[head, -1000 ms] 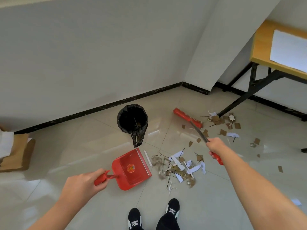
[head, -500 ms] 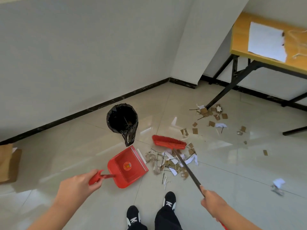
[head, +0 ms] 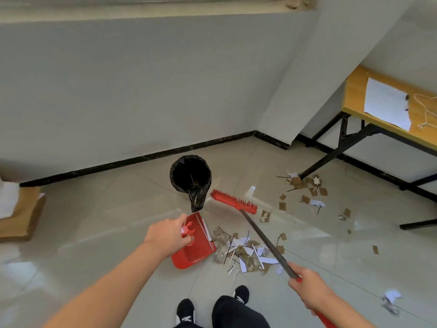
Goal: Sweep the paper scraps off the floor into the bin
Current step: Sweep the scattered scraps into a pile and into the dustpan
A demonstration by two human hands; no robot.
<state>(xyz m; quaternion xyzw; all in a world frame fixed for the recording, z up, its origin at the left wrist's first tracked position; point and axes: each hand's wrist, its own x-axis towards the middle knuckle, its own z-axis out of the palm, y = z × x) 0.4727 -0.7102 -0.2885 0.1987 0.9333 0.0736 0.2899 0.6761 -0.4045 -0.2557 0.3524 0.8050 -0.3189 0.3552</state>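
My left hand (head: 169, 235) grips the handle of a red dustpan (head: 196, 249), which rests on the floor just below the bin. The bin (head: 190, 176) is round and lined with a black bag. My right hand (head: 307, 286) holds the dark shaft of a broom whose red head (head: 233, 201) is out beyond the scraps, right of the bin. A pile of white and brown paper scraps (head: 246, 253) lies right beside the dustpan's right edge. More brown scraps (head: 305, 192) are scattered farther right near a table leg.
A wooden table (head: 354, 100) on black legs stands at the right, with a white sheet on it. A cardboard box (head: 21, 216) sits at the left edge by the wall. One crumpled scrap (head: 391, 300) lies at the lower right. My shoes (head: 186, 313) are at the bottom.
The dustpan has turned and slid right, up against the scrap pile. The broom head has moved away from the pile, up and right beside the bin.
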